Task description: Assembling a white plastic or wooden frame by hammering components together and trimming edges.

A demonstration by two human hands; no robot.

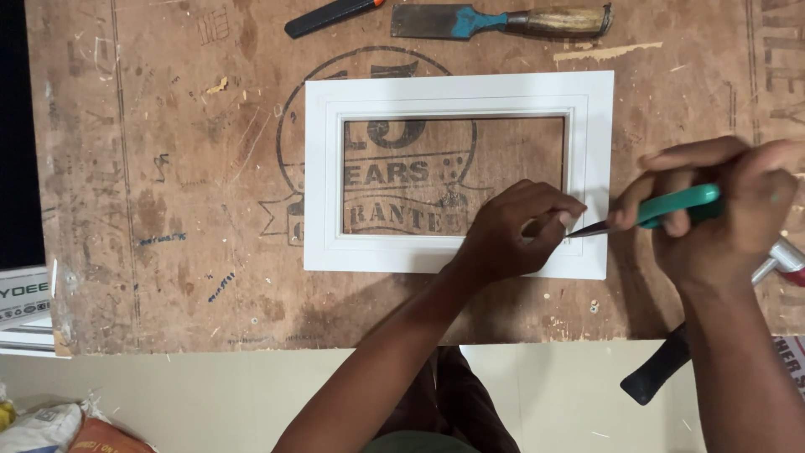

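A white rectangular picture frame [457, 92] lies flat on a worn plywood bench top [184, 193]. My left hand [511, 231] rests on the frame's lower right corner, fingers curled and pressing near the inner edge. My right hand [725, 214] grips green-handled pliers [671, 205], whose dark pointed jaws reach left to the frame's right inner edge, just beside my left fingertips. Whether the jaws hold anything is too small to tell.
A chisel with a wooden handle and blue ferrule [503, 21] and a black-handled tool [323, 17] lie at the bench's far edge. A hammer with a black grip [662, 373] overhangs the near right edge. Boxes [21, 306] and bags [59, 424] sit at the left.
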